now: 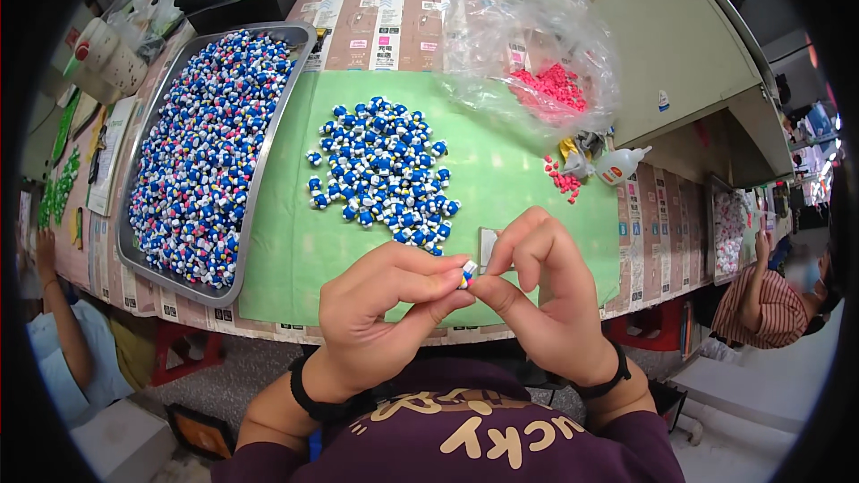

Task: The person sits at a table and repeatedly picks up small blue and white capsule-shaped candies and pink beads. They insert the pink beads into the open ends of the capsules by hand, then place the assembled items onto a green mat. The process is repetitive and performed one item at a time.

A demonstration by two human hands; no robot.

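Note:
Between the thumb and fingertips of my left hand (385, 304) is a small blue, white and yellow plastic figure (468, 274). My right hand (546, 291) meets it from the other side, its fingers bent in a pinch against the figure; whatever they hold is too small to make out. Just behind my fingertips a small pale flat piece (488, 247) is partly hidden. Beyond my hands, a loose pile of similar blue-and-white figures (380, 170) lies on the green mat (295, 215).
To the left stands a metal tray (249, 206) heaped with figures. A clear plastic bag (483, 27) holds pink pieces (555, 89); several more pink pieces (564, 181) lie beside a white squeeze bottle (619, 165). A cabinet (689, 45) borders the right. Other people sit at both sides.

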